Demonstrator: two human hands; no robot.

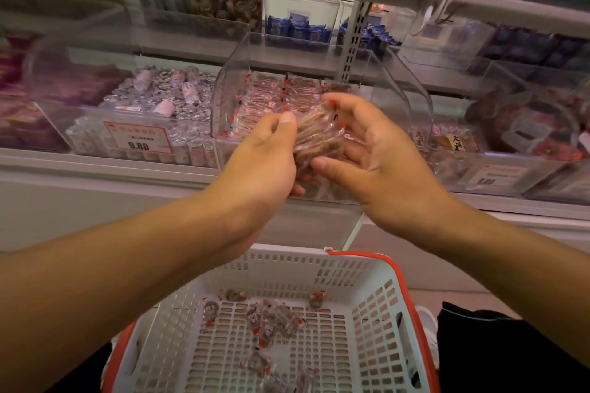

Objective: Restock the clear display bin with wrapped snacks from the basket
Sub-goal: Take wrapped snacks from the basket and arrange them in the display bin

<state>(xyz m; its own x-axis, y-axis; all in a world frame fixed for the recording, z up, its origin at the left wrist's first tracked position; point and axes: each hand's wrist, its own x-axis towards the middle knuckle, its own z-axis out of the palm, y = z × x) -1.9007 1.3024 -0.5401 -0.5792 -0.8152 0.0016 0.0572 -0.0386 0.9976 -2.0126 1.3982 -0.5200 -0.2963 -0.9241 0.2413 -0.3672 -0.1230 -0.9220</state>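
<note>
Head view, nearest first: a white slotted basket [367,306] with an orange-red rim sits low in the frame, just in front of the person, and a thin scatter of wrapped snacks [274,322] lies on its perforated floor, brown pieces in clear wrappers with red and white print. Above the basket both bare forearms reach forward and meet at a stack of wrapped snacks [314,137] held between the two hands. The left hand [265,156] curls around the stack's left side, thumb up along its top edge and fingers wrapped underneath. The right hand [370,150] cups the stack from the right, thumb pressed against its lower end and fingers bent over the far top corner. The stack is held at the open front of the clear display bin [230,73], a curved-walled transparent tub on the shelf, already holding rows of the same red-marked wrapped pieces laid flat inside. Just left of that bin stands another clear bin of silver-wrapped rolls [159,96] with a red-bordered price tag [137,140] reading 9.80. To the right, further clear bins hold darker brown packets [453,143], blurred. On the next shelf up, behind, are bins of blue packets [297,27] and brown wrapped pieces [223,5], and the top shelf carries colourful boxes too blurred to read.
</note>
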